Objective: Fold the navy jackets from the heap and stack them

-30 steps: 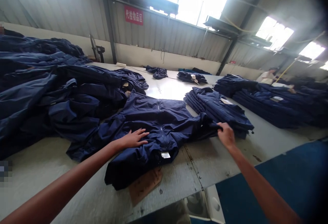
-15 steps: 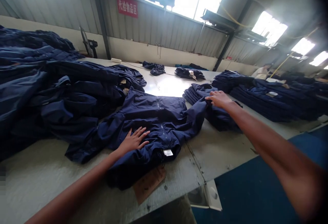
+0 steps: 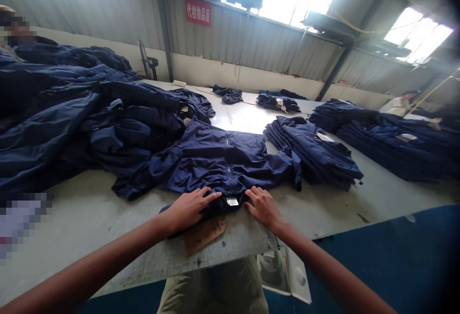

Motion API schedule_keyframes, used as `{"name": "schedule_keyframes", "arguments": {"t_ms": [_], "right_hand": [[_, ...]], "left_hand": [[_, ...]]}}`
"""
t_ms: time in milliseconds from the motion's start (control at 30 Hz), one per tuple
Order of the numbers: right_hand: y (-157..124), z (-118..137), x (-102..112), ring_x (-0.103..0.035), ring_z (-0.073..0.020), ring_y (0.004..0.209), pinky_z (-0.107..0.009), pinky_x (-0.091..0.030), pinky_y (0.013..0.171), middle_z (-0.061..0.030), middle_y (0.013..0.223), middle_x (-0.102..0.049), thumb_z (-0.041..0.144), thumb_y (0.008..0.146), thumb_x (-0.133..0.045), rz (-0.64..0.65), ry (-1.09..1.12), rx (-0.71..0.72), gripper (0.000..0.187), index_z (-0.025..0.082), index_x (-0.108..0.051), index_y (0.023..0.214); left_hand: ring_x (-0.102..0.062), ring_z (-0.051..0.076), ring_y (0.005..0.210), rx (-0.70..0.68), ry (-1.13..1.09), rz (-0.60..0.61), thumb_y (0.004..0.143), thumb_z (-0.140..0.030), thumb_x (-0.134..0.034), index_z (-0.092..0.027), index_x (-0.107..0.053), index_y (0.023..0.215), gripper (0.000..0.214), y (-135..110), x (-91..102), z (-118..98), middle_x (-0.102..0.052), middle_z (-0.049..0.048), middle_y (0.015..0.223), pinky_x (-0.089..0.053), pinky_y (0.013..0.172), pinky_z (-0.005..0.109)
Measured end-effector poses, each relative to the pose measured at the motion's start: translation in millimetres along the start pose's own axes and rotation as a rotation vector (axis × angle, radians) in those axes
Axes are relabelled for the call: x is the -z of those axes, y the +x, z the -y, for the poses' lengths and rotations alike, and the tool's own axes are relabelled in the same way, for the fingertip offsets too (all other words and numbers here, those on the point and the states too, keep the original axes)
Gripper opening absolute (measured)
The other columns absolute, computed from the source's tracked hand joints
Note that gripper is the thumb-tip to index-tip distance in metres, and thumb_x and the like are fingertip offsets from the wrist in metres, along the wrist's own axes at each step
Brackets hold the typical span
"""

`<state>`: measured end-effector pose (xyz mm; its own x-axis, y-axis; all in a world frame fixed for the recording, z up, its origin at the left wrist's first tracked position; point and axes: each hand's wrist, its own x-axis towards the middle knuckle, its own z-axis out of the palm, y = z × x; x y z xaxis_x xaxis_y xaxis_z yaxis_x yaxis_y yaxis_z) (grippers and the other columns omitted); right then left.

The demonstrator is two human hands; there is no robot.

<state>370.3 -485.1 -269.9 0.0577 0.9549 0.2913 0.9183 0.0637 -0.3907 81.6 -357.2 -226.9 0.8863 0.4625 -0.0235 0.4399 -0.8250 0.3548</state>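
Many navy garments (image 3: 53,113) heaped at far left; red wall sign (image 3: 198,11) above, white characters reading 代检物品区. Left hand (image 3: 189,210) palm-down on the near edge of a navy jacket (image 3: 219,163) spread on the table (image 3: 86,199), white label (image 3: 232,201) just beside it. Right hand (image 3: 263,207) flat on that same edge, now close to left, no longer out at the sleeve. Folded navy stack (image 3: 312,153) further right.
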Motion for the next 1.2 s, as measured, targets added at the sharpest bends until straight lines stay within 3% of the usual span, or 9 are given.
{"name": "schedule_keyframes", "arguments": {"t_ms": [167, 300, 400, 533, 733, 833, 967, 1067, 1200], "right_hand": [[60.4, -22.4, 12.2, -0.075, -0.0290, 0.101, -0.043, -0.057, 0.091, -0.0042, 0.106, -0.077, 0.028, 0.095, -0.053, -0.052, 0.101, -0.013, 0.026, 0.034, -0.076, 0.105], [90.3, -28.0, 47.6, -0.073, -0.0270, 0.093, -0.039, -0.055, 0.088, -0.0081, 0.108, -0.075, 0.024, 0.098, -0.053, -0.094, -0.014, -0.073, 0.025, 0.026, -0.074, 0.112], [70.8, -13.7, 58.9, -0.069, -0.0274, 0.100, -0.039, -0.054, 0.088, -0.0097, 0.121, -0.071, 0.020, 0.099, -0.055, -0.119, -0.227, -0.022, 0.036, 0.024, -0.067, 0.132], [12.5, 18.2, 43.0, -0.061, -0.0258, 0.113, -0.040, -0.051, 0.099, -0.0107, 0.131, -0.065, 0.008, 0.099, -0.051, -0.079, -0.295, 0.285, 0.051, 0.024, -0.057, 0.147], [-31.7, 49.2, 7.6, -0.058, -0.0265, 0.106, -0.042, -0.051, 0.089, -0.0097, 0.146, -0.059, 0.010, 0.096, -0.059, 0.076, -0.360, 0.388, 0.065, 0.030, -0.049, 0.156], [-31.0, 55.4, 1.0, -0.058, -0.0259, 0.105, -0.040, -0.050, 0.087, -0.0095, 0.134, -0.063, 0.012, 0.096, -0.062, 0.108, -0.346, 0.358, 0.048, 0.029, -0.062, 0.141], [-34.1, 56.4, 1.2, -0.060, -0.0247, 0.108, -0.038, -0.050, 0.090, -0.0088, 0.138, -0.061, 0.012, 0.095, -0.060, 0.164, -0.285, 0.411, 0.019, 0.023, -0.069, 0.108], [-47.5, 49.5, 5.9, -0.063, -0.0226, 0.109, -0.036, -0.049, 0.092, -0.0095, 0.144, -0.060, 0.009, 0.095, -0.056, 0.212, -0.162, 0.468, 0.021, 0.021, -0.064, 0.110], [-69.5, 38.8, 14.4, -0.065, -0.0191, 0.086, -0.031, -0.049, 0.078, -0.0059, 0.107, -0.072, 0.011, 0.097, -0.053, 0.250, -0.029, 0.363, 0.027, 0.019, -0.060, 0.122]], "left_hand": [[-0.061, 0.028, 0.134, 0.005, -0.429, -0.121, 0.087, -0.024, -0.054, -0.030, -0.058, 0.148, 0.061, 24.3, 32.6, 33.1, -0.066, 0.0022, 0.145, -0.044, 0.118, 0.042], [-0.068, 0.030, 0.124, 0.354, -0.896, -0.053, 0.093, -0.047, -0.056, -0.023, -0.057, 0.147, 0.059, 31.0, 58.4, 41.0, -0.070, 0.0093, 0.137, -0.055, 0.105, 0.043], [-0.068, 0.030, 0.122, 0.452, -0.917, -0.124, 0.096, -0.056, -0.054, -0.024, -0.052, 0.150, 0.062, 18.1, 45.0, 35.1, -0.069, 0.0124, 0.135, -0.057, 0.102, 0.043], [-0.062, 0.026, 0.125, 0.166, -0.461, -0.409, 0.100, -0.045, -0.055, -0.026, -0.061, 0.141, 0.045, -21.7, 20.2, 34.1, -0.062, 0.0111, 0.136, -0.050, 0.109, 0.041], [-0.067, 0.018, 0.098, -0.022, -0.264, -0.114, 0.101, -0.019, -0.047, -0.034, -0.055, 0.151, 0.053, -63.7, 2.1, 28.7, -0.067, 0.0063, 0.124, -0.053, 0.091, 0.029], [-0.066, 0.016, 0.093, -0.072, -0.310, -0.051, 0.094, -0.013, -0.051, -0.033, -0.064, 0.142, 0.053, -60.3, -7.2, 9.7, -0.066, 0.0061, 0.125, -0.051, 0.088, 0.027], [-0.065, 0.016, 0.085, -0.085, -0.461, -0.011, 0.087, -0.014, -0.057, -0.023, -0.077, 0.112, 0.033, -49.3, -12.4, -8.0, -0.071, 0.0052, 0.108, -0.050, 0.077, 0.024], [-0.062, 0.013, 0.071, -0.007, -0.575, -0.014, 0.088, -0.019, -0.060, -0.020, -0.077, 0.119, 0.035, -48.0, -14.2, -10.2, -0.074, 0.0039, 0.095, -0.047, 0.066, 0.022], [-0.068, 0.017, 0.082, 0.066, -0.680, -0.082, 0.095, -0.028, -0.058, -0.019, -0.077, 0.124, 0.036, -55.1, -20.2, -12.5, -0.078, 0.0069, 0.101, -0.051, 0.074, 0.024]]}}
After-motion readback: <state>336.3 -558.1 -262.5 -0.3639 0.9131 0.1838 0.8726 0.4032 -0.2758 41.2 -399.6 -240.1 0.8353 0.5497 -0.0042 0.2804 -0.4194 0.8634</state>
